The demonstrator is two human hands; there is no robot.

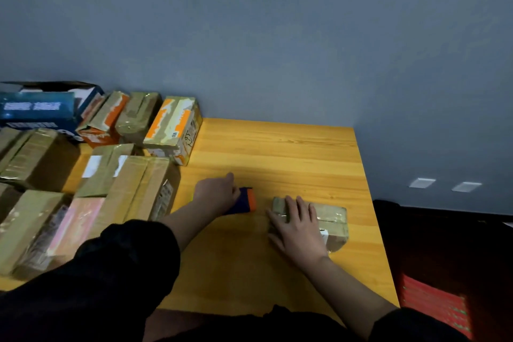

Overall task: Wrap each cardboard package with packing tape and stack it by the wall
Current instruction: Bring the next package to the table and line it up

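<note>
Small taped package [327, 226] on the table under the right hand, tape dispenser in the left

The package lies flat near the right front part of the yellow wooden table [277, 147], wrapped in glossy tape; the right hand [298, 226] rests on its left half with fingers straight and slightly spread, palm down. Just to its left, apart from it, the left hand [218, 193] holds a dark blue and orange tape dispenser [244, 200], fingers curled over it. Further left a crowd of taped cardboard boxes [133, 191] covers the table, with more boxes [173, 126] and a blue printed carton [39, 110] standing against the grey-blue wall [277, 36]
</note>
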